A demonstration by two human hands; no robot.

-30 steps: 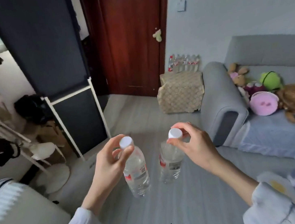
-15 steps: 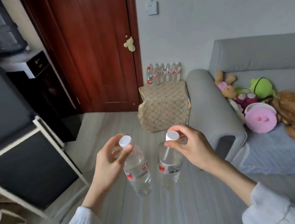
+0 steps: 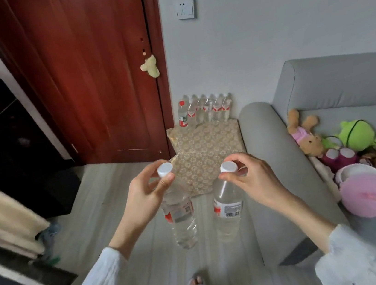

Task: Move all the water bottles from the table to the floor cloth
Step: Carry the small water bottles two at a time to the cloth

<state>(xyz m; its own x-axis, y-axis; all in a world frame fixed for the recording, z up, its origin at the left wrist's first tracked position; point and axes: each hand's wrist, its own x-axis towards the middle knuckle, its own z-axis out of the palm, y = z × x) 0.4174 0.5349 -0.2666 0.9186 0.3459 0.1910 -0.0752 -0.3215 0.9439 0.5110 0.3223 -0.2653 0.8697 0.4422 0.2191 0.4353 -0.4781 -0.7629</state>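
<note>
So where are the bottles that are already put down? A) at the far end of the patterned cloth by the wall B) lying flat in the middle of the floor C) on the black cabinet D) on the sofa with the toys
A: a row of water bottles stands upright at the far edge of the patterned floor cloth, against the wall beside the door.

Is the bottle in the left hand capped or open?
Capped. A white cap sits on the neck of the bottle, which the left hand pinches just below it.
</note>
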